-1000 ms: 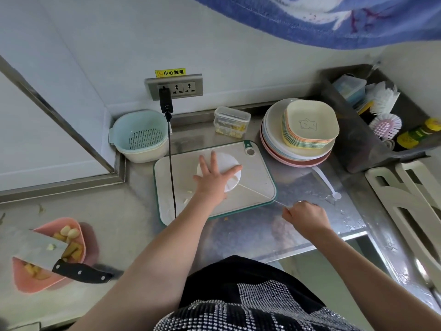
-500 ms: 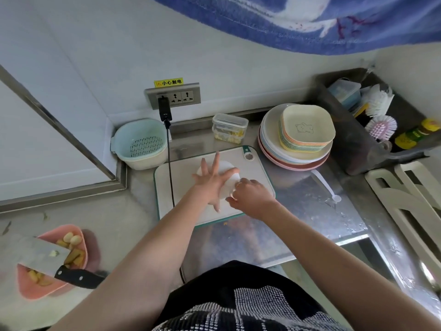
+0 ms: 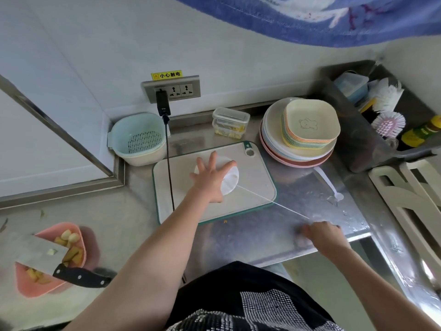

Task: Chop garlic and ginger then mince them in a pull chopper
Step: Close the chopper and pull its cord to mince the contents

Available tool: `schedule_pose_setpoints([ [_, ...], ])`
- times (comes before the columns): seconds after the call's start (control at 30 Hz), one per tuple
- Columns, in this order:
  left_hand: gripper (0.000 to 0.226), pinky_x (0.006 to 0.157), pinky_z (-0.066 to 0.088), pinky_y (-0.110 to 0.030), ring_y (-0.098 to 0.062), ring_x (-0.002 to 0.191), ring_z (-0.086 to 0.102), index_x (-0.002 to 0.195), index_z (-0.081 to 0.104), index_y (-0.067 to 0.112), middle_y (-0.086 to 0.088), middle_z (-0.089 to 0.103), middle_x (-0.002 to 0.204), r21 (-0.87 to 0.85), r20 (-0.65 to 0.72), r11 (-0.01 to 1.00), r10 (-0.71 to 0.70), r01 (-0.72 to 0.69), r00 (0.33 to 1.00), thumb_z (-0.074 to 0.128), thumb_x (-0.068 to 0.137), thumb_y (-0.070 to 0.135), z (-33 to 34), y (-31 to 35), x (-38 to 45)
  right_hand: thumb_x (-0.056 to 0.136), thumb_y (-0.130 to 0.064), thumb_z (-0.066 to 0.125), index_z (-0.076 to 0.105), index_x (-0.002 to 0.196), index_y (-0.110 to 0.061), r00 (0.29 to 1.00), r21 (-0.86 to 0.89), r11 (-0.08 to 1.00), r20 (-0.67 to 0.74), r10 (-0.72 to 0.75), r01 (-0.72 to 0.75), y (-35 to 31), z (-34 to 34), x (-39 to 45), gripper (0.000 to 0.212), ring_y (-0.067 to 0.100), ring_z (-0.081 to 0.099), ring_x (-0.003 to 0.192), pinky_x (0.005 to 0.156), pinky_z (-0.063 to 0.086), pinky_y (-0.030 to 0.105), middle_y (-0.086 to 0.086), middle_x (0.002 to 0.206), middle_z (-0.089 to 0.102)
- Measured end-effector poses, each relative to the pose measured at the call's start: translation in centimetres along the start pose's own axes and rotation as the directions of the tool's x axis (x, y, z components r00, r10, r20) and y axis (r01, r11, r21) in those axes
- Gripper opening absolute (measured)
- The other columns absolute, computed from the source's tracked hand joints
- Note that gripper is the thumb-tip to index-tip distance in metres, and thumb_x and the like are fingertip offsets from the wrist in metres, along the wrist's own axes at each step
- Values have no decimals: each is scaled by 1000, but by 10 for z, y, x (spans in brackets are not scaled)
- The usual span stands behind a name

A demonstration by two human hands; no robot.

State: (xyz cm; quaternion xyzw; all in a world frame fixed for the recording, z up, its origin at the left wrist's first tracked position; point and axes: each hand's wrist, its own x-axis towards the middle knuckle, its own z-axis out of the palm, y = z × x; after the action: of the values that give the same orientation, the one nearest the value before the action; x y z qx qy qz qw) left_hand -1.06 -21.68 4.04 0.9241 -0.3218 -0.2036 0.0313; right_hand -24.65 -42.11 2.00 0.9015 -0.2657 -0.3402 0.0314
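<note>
My left hand (image 3: 210, 177), fingers spread, presses the chopper (image 3: 228, 179) down on the cutting board (image 3: 257, 187). My right hand (image 3: 319, 232) pinches the cord (image 3: 272, 200), stretched taut toward me and right; the chopper lies far-left of it.

Left hand (image 3: 210, 177), fingers spread flat, presses on white pull chopper (image 3: 230, 180) lid, on cutting board (image 3: 257, 185). Right hand (image 3: 319, 234), curled and motion-blurred, grips the cord (image 3: 272, 200), drawn taut to steel counter (image 3: 262, 235) edge. Cleaver (image 3: 45, 258) lies across pink bowl (image 3: 78, 231) of chopped pieces, far left.
</note>
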Motion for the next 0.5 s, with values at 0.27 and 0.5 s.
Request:
schedule_pose_setpoints([
  [0.27, 109, 97, 35, -58, -49, 136, -3, 134, 11, 55, -3, -15, 150, 34, 76, 999, -7, 4, 997, 85, 60, 23, -3, 1, -1, 98, -32, 37, 62, 81, -12, 796, 38, 859, -399, -456, 511, -123, -82, 17, 36, 29, 55, 96, 81, 34, 34, 12, 92, 64],
  [0.5, 126, 92, 40, -55, -45, 128, 19, 141, 4, 48, -13, 3, 144, 232, 163, 969, 42, -80, 986, 90, 49, 40, -19, -2, 2, 100, -38, 38, 64, 114, -11, 741, -75, 818, -383, -551, 570, -146, -91, 34, 40, 29, 53, 107, 85, 31, 34, 11, 113, 64],
])
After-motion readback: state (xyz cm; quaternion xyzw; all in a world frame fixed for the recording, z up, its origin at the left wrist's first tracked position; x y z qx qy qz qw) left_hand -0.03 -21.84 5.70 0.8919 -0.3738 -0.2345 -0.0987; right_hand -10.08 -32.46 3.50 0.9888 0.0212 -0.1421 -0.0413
